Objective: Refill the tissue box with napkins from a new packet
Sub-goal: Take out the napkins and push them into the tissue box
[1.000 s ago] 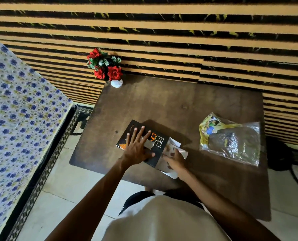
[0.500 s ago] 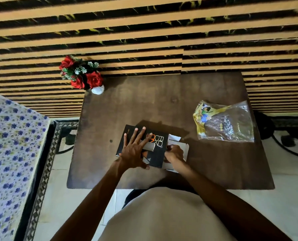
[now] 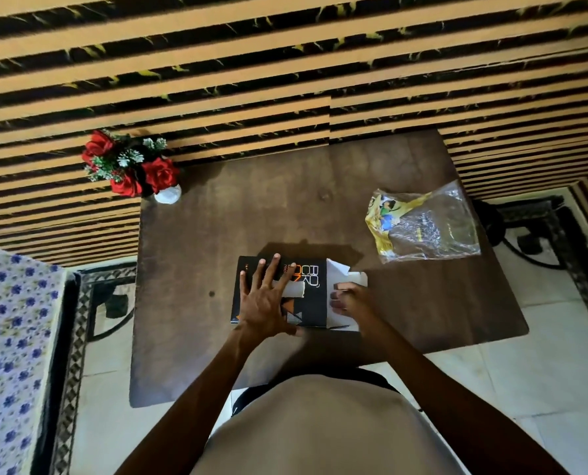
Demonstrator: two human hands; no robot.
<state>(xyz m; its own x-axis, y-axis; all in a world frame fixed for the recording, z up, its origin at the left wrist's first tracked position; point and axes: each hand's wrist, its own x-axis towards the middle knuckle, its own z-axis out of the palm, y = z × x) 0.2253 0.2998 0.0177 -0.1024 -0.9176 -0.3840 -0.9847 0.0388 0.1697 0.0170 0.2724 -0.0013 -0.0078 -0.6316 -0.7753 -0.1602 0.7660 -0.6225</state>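
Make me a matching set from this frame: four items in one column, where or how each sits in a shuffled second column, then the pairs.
Items:
1. tissue box
2. plastic packet
3. flower vase
4. right hand

Places or states:
A. far left corner of the table
B. at the box's open white end flaps
C. pressed flat under the spread left hand
D. lying crumpled, alone, on the table's right side

Pairs: 1-C, 2-D, 3-A, 4-B

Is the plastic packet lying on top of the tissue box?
No, the plastic packet lies apart on the table, right of the tissue box.
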